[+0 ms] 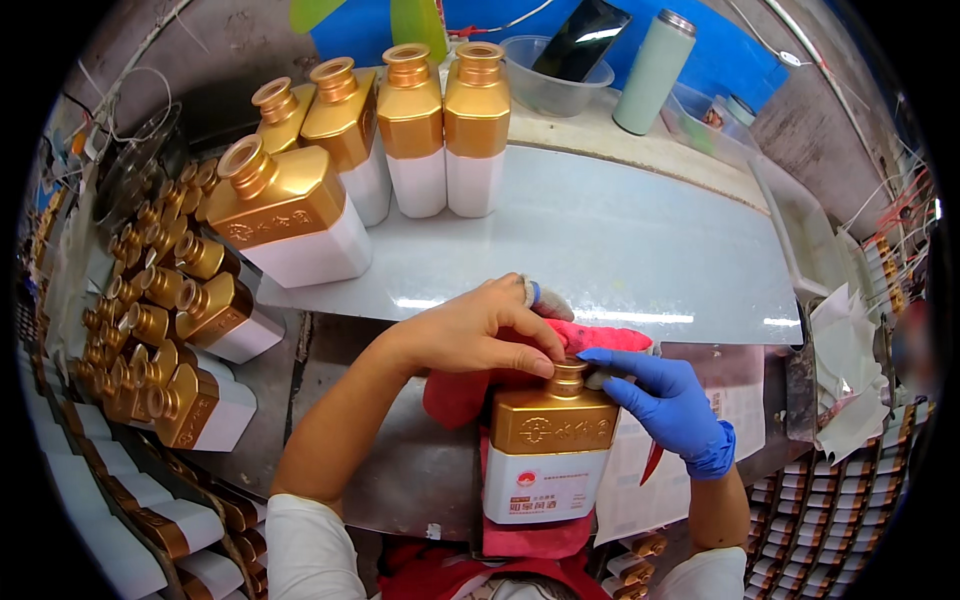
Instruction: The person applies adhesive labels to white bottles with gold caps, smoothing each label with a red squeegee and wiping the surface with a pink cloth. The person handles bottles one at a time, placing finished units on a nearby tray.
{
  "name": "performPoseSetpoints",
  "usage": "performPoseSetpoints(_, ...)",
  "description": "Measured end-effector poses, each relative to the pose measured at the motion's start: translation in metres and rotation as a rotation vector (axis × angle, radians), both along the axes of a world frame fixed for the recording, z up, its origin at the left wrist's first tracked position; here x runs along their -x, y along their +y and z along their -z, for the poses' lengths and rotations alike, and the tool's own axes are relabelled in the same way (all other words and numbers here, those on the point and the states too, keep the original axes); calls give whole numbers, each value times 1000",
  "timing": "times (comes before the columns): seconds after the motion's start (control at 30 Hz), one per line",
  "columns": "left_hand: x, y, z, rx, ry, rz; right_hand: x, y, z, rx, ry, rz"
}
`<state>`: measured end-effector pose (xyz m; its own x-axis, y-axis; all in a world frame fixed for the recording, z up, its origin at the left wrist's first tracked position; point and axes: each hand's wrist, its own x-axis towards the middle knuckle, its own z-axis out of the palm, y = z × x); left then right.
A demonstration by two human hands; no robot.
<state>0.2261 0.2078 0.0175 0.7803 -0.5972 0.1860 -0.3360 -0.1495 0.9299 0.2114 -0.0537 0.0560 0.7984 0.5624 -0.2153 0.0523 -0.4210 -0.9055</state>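
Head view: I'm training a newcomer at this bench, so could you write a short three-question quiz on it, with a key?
1. True or false: the bottle being handled is gold above and white below.
2. How many gold-and-white bottles show at the left of the grey sheet? A) two B) five C) nine
3. Which hand is gloved in blue?

Key: 1. True. 2. B. 3. The right hand.

Fingers of the left hand (478,325) and blue-gloved right hand (668,398) flank the neck of a gold-and-white bottle (552,440); five similar bottles (410,135) stand beyond the left fingers.
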Motion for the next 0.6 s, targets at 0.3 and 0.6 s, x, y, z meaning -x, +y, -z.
performPoseSetpoints(0.3, 5, -7, -3, -115, -32, -59, 1, 3, -2, -31, 8, 0)
performPoseSetpoints(0.6, 1, -1, -1, -97, 11, -18, 9, -21, 15, -391, 263, 404)
